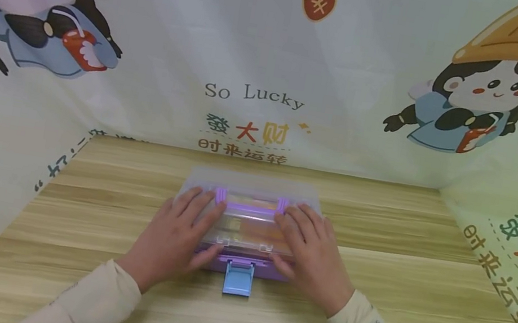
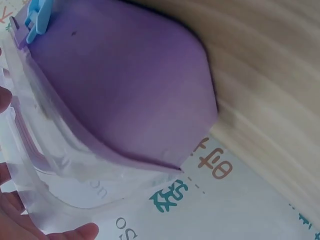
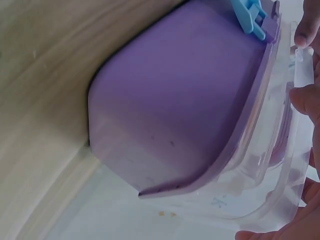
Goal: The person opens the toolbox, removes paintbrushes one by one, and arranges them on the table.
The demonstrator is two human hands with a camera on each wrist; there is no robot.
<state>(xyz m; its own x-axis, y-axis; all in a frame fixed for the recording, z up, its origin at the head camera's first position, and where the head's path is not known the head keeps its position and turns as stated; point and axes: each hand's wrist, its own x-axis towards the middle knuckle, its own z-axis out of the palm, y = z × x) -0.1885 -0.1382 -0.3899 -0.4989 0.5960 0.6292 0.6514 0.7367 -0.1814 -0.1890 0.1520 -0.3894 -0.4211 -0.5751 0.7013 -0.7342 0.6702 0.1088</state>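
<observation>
A purple box body [image 2: 130, 80] with a clear lid [image 1: 254, 232] sits at the middle of the table. A purple handle [image 1: 251, 209] lies across the top of the lid. At the front, a light-blue latch [image 1: 238, 281] sticks out toward the person, unfastened. My left hand [image 1: 175, 230] grips the lid's left side, its thumb by the front edge and its fingers spread over the top and side. On the opposite side my right hand [image 1: 318, 254] holds the lid in the same way. In the right wrist view, fingertips [image 3: 250, 235] reach round the lid's rim.
The box stands on a wood-grain table [image 1: 420, 303]. A pale printed cloth [image 1: 183, 29] with cartoon figures and lettering rises behind the table and along both sides.
</observation>
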